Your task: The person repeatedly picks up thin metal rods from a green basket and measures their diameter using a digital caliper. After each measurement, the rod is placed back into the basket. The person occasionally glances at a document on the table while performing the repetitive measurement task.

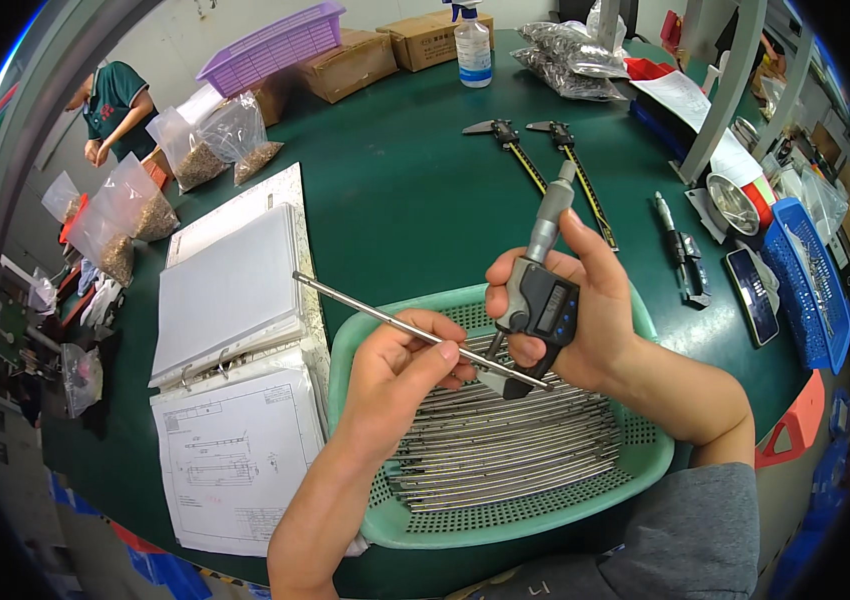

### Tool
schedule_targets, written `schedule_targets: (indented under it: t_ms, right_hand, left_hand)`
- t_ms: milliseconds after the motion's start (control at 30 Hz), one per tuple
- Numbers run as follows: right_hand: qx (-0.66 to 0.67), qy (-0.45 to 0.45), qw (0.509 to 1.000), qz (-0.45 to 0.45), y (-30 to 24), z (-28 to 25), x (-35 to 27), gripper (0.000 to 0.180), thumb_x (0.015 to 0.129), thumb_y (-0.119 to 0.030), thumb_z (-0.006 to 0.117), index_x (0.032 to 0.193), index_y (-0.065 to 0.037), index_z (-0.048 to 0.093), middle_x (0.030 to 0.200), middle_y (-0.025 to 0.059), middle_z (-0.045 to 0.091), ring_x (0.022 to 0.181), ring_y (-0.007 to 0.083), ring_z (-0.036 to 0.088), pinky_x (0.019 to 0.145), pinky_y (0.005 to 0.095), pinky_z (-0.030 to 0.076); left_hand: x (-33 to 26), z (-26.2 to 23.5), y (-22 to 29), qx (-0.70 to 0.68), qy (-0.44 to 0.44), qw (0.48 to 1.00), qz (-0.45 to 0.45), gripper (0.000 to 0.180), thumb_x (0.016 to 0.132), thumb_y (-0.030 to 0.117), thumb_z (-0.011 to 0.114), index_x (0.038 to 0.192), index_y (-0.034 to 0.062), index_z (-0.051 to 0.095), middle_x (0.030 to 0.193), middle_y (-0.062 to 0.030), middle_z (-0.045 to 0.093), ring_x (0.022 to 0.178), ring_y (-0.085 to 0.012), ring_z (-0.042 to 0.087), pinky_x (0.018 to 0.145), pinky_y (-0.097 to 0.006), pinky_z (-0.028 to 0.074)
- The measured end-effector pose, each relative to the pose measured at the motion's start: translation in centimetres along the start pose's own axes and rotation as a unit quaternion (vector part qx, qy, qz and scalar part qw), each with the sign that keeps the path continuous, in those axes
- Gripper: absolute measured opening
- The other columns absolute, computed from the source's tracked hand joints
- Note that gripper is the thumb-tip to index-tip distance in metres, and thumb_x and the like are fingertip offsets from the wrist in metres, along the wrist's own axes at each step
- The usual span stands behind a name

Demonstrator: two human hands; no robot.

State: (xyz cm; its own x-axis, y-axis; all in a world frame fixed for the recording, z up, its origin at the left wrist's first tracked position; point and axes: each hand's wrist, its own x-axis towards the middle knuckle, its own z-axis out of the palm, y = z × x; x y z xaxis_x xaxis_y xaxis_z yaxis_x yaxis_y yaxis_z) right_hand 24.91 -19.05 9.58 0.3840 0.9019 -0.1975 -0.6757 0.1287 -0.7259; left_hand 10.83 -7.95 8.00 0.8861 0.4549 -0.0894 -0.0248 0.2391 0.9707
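Note:
My left hand [400, 370] pinches a thin metal rod [375, 311] between thumb and fingers, slanting from upper left to lower right. In my right hand [595, 300] is a digital micrometer [551, 300], its thimble pointing up and its frame down. The rod's lower right end lies at the micrometer's jaws; whether they touch it I cannot tell. Beneath both hands, a green plastic basket [650, 462] holds many similar metal rods [505, 455] lying side by side.
Left of the basket lies an open ring binder [225, 290] with a drawing sheet [235, 465]. Two calipers [520, 150], a second micrometer [683, 255], a phone [753, 297] and a blue basket [805, 285] lie to the right. A spray bottle [473, 48] stands behind. Another person [120, 110] works at far left.

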Motion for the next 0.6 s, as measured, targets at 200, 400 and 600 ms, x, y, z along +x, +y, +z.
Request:
schedule_targets:
  t_ms: [200,400,600]
  right_hand:
    - [0.007,-0.003,1.0,-0.004,-0.1,-0.1,0.0,0.061,0.081,-0.058,0.031,0.088,-0.002,0.054,0.069,0.0082,0.057,0.041,0.0142,0.047,0.041,0.0238,0.038]
    - [0.029,0.025,0.999,0.016,0.2,0.5,0.5,0.059,0.085,-0.052,0.026,0.092,0.001,0.052,0.069,0.0098,0.056,0.037,0.0152,0.044,0.034,0.0247,0.036]
    - [-0.033,0.053,0.995,-0.074,0.7,1.5,-0.3,0.051,0.084,-0.051,0.032,0.087,-0.003,0.05,0.065,0.0071,0.052,0.035,0.0128,0.041,0.03,0.0211,0.032]
  left_hand:
    - [0.1,-0.2,-0.2,-0.023,-0.01,1.0,0.006,0.016,0.081,0.008,0.053,0.094,-0.0017,0.051,0.083,-0.0077,0.056,0.073,-0.013,0.058,0.065,-0.023,0.048]
    - [-0.1,-0.7,0.1,-0.018,-0.007,0.999,0.044,0.013,0.079,0.01,0.054,0.088,0.0007,0.052,0.079,-0.0066,0.055,0.071,-0.0132,0.056,0.064,-0.025,0.047]
    - [0.3,-0.9,-0.7,-0.116,-0.005,0.988,0.103,0.009,0.077,0.003,0.052,0.084,-0.0001,0.051,0.072,-0.0042,0.053,0.062,-0.0089,0.053,0.058,-0.021,0.045]
